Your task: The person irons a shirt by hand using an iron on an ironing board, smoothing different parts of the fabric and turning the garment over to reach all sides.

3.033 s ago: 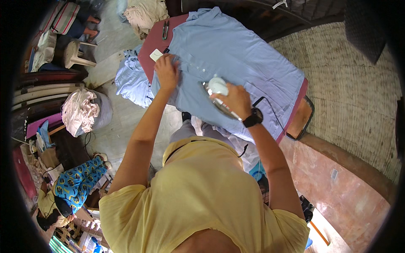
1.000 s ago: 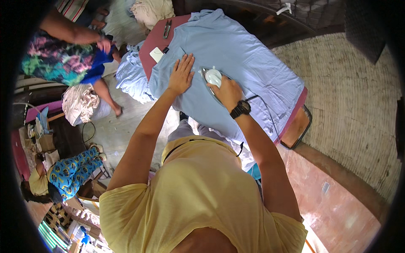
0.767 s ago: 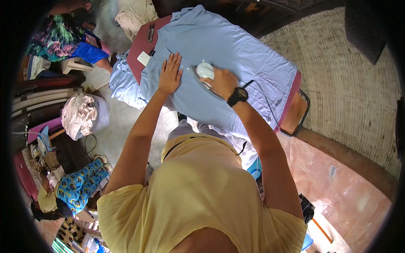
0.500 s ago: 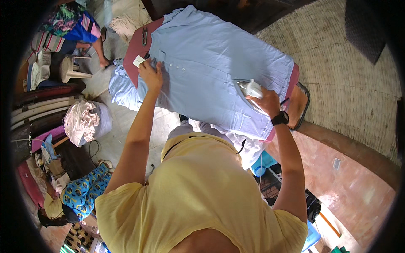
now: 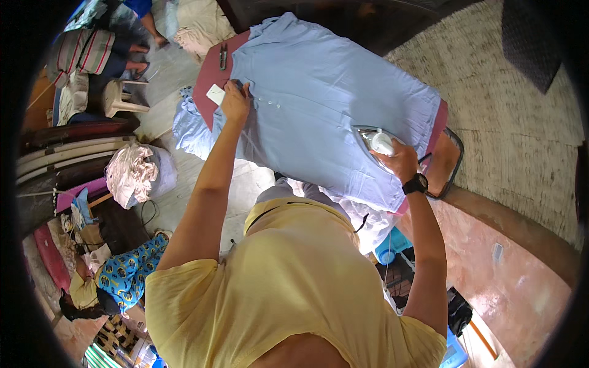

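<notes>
A light blue short-sleeved shirt [image 5: 319,80] with small buttons lies spread over a dark red ironing board [image 5: 207,75]. My right hand [image 5: 402,161] is wrapped round the handle of a white and silver iron [image 5: 381,145], which sits on the lower right part of the shirt, its tip toward the upper left. At the neckline my left hand [image 5: 235,104] grips the shirt's edge between thumb and fingers; the fingertips are partly hidden. Beside those fingers is a white tag [image 5: 216,94]. A dark clip-like tool [image 5: 223,56] rests on the board's left end.
Blue cloth [image 5: 191,127] hangs by the board's left end. Left on the floor stand a bag of pale clothes [image 5: 132,175] and a plastic stool [image 5: 119,101]. A person in patterned blue clothing [image 5: 130,270] is at lower left. A metal frame [image 5: 455,162] juts from the board's right end.
The whole view has shifted, so the board appears further right. My left hand has slid slightly farther up the neckline. A person at upper left has walked mostly out of view.
</notes>
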The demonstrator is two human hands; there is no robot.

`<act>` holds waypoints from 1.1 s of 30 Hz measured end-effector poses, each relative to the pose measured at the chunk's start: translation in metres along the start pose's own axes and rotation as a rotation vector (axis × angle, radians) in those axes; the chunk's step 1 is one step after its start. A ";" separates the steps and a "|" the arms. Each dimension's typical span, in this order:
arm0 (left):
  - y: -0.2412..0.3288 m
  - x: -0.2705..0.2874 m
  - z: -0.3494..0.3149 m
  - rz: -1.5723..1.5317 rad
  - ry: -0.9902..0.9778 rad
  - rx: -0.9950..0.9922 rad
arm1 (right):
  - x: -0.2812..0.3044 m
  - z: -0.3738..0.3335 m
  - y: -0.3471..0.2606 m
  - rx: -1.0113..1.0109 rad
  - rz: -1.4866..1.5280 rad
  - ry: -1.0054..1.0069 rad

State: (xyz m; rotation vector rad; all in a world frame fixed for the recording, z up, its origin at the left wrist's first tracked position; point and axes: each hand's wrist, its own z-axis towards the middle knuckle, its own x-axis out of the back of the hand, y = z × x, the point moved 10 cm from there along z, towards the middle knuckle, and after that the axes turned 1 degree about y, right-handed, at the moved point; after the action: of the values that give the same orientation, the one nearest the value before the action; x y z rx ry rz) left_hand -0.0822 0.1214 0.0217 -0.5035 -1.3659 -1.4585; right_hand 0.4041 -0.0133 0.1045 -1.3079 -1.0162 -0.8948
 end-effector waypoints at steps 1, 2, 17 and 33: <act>0.000 -0.001 0.001 0.013 -0.005 0.007 | -0.001 0.001 -0.002 0.029 -0.032 -0.008; -0.003 -0.003 0.004 0.027 -0.011 0.014 | 0.002 0.003 -0.004 0.045 -0.034 0.035; -0.013 -0.006 0.008 0.184 -0.010 -0.080 | 0.009 0.002 -0.027 0.244 0.058 0.118; -0.015 -0.007 0.005 0.154 0.003 -0.056 | -0.045 0.069 -0.170 0.250 0.007 -0.050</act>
State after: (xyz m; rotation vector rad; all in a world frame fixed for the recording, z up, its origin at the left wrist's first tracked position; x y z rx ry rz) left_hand -0.0944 0.1261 0.0104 -0.6280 -1.2582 -1.3742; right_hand 0.2234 0.0410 0.1169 -1.1264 -1.1235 -0.7071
